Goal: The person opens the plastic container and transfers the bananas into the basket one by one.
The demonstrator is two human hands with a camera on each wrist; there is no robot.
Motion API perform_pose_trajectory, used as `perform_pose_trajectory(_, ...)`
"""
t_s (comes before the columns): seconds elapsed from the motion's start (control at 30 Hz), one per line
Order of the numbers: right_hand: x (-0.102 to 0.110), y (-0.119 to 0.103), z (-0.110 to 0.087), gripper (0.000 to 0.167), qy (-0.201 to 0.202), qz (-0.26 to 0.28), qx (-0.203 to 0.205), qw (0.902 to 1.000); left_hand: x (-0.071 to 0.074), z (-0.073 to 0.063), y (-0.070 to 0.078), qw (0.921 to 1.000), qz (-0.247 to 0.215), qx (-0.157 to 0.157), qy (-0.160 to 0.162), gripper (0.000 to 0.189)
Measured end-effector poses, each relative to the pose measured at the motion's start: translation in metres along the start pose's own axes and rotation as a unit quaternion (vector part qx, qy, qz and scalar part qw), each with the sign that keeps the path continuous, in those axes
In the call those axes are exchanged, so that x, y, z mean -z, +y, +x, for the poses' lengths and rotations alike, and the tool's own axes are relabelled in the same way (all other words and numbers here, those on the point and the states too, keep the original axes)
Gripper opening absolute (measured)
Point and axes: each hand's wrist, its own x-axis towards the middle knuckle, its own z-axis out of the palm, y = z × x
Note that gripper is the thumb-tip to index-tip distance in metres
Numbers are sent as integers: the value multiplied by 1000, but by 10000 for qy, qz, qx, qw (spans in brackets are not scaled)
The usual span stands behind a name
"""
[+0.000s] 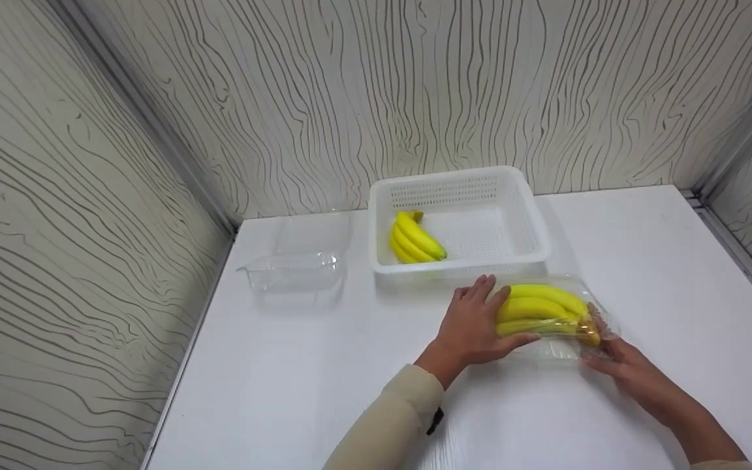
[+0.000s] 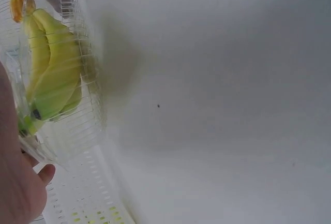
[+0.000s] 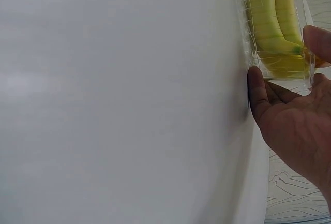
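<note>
A clear plastic clamshell container (image 1: 555,349) holds a bunch of bananas (image 1: 539,308), stem end to the right. My left hand (image 1: 474,323) lies across the container's left end with fingers extended, thumb along the near side. At the stem end, my right hand (image 1: 630,372) grips the container. In the right wrist view, the right thumb (image 3: 318,43) is at the upper edge and the fingers (image 3: 258,89) are beneath. Ribbed clear walls surround the bananas in the left wrist view.
Behind the hands stands a white perforated basket (image 1: 457,267) with another banana bunch (image 1: 415,238) at its left. An open clear clamshell (image 1: 294,271) sits at the table's left. A patterned wall (image 1: 350,98) borders the white table (image 1: 297,391) at the back.
</note>
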Motion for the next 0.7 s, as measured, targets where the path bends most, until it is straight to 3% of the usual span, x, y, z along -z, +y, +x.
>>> perform_pose_trajectory(0.7,2,5,-1,97,61,183,254,9995,3,4,0,10000,-20,28,-81,88)
